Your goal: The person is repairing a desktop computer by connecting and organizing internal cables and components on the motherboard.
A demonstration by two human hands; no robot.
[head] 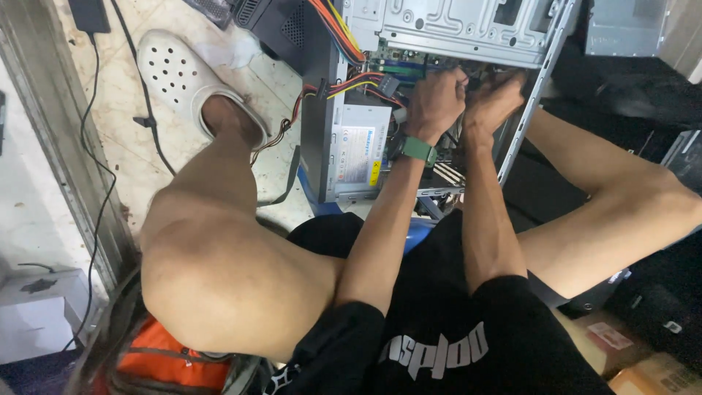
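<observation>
An open desktop computer case (468, 33) lies on the floor between my knees, its side panel off. My left hand (437, 99), with a green watch on the wrist, reaches inside the case with fingers curled. My right hand (496, 101) is right beside it, also curled, both pressed together over the green motherboard (398, 64). What the fingers hold is hidden. A grey power supply (360, 150) with a label sits at the case's near end, and a bundle of coloured wires (344, 84) runs from it past my left hand.
My left foot in a white perforated clog (183, 73) rests on the tiled floor. A black cable (99, 183) runs along a metal door frame at left. An orange bag (168, 362) lies under my left thigh. Cardboard boxes (643, 373) sit at bottom right.
</observation>
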